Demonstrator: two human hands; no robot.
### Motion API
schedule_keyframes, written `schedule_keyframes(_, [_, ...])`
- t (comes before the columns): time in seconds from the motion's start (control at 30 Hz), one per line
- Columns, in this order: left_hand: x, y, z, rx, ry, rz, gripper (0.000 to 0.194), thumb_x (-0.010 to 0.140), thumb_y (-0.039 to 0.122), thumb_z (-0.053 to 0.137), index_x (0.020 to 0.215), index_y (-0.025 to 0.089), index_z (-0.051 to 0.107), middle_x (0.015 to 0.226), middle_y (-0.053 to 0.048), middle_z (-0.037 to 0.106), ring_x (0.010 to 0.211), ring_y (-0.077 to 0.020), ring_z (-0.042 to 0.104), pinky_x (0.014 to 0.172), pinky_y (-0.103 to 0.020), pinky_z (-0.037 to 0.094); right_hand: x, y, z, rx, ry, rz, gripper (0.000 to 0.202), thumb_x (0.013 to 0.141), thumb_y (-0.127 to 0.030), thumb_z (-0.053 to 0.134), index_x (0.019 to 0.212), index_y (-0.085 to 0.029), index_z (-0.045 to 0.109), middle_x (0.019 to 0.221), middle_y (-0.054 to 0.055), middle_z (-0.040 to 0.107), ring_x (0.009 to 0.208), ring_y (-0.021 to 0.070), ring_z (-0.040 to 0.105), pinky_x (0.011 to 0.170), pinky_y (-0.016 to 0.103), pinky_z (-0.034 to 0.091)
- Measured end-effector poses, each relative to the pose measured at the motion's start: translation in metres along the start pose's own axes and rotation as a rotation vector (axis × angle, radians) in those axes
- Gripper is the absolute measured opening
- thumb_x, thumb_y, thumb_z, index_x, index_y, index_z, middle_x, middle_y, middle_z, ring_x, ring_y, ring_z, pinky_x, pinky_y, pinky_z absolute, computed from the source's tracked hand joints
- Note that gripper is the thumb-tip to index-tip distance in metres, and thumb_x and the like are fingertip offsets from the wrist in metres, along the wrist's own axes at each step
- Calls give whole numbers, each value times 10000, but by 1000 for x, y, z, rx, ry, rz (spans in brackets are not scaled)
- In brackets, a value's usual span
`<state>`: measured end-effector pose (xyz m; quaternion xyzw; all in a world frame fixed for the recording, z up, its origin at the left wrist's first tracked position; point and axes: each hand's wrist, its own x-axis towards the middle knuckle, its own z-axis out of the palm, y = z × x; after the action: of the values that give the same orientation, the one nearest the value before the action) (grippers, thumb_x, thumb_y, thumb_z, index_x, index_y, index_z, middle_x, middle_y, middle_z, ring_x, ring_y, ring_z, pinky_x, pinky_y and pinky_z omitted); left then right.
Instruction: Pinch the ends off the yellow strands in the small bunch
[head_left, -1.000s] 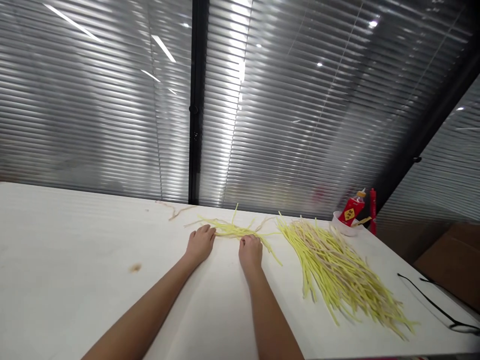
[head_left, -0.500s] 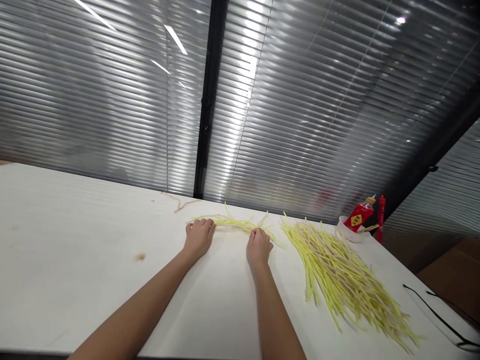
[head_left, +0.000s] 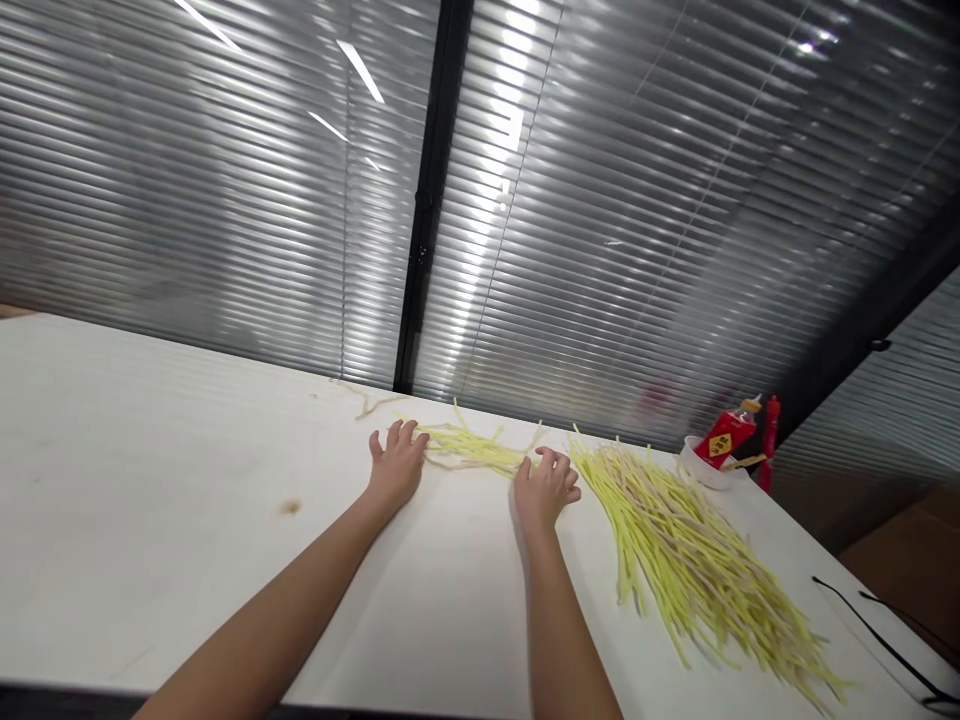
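Observation:
My left hand [head_left: 397, 467] is at the left end of a small bundle of thin yellow and beige strands [head_left: 472, 445] on the white table, its fingers spread. At the bundle's right end is my right hand [head_left: 546, 490], fingers apart and slightly curled, covering some strand ends. Neither hand grips the strands. A far larger heap of the same long yellow and beige strands [head_left: 697, 550] lies fanned out to the right of my right hand. What the strands are made of I cannot tell.
Several loose beige strands [head_left: 367, 405] lie near the table's back edge. A white bowl [head_left: 709, 470] at the back right holds a red bottle [head_left: 726, 435]. Eyeglasses [head_left: 885, 635] rest at the right edge. A brown stain [head_left: 289, 507] marks the white table [head_left: 187, 520]. Blinds [head_left: 615, 230] stand behind.
Both hands have let go of the small bundle and their fingers have spread. My right hand has shifted right, and the strands between the hands lie flatter and wider.

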<state>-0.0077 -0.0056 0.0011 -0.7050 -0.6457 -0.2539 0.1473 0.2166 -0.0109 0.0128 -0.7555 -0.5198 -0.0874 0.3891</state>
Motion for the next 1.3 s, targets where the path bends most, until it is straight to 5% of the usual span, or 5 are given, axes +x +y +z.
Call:
schedule_keyframes(0.23, [-4,14,7,-230,-104,289,367,835,102,380,1135,200,566,1234,-117,546,1176,-249,456,956,-453,366,-7,-3,19,8,-228,-292,403,921,-324,324,1269,-219,498,1311,132,493,1218,279,362,935,496,211])
schedule_keyframes(0.43, [-8,19,15,-244,-136,288,309,905,239,353,1076,164,599,1341,-153,469,1231,-293,417,964,-482,373,-10,-1,32,38,-444,-337,458,936,-401,294,1345,-237,418,1244,122,565,1186,257,430,992,526,135])
schedule_keyframes(0.63, [-5,17,16,-271,-106,287,321,888,226,381,1126,116,567,1199,-159,568,1130,-277,500,962,-464,392,-8,3,36,33,-379,-314,292,893,-339,434,1091,-246,627,1078,80,629,1028,235,509,939,444,207])
schedule_keyframes(1.0, [2,15,4,-554,275,12,397,913,237,339,1283,142,448,1302,-138,475,1238,-230,427,1042,-420,360,-4,3,35,14,-363,-169,271,870,-253,471,1036,-258,685,1057,73,636,997,235,503,858,401,234])
schedule_keyframes(1.3, [-3,23,-2,-404,291,165,515,896,207,347,1407,164,304,1432,-134,379,1309,-255,349,1032,-440,325,-6,-1,23,71,-231,-201,321,780,-235,564,1079,-295,662,1091,82,592,1033,266,451,836,407,234])
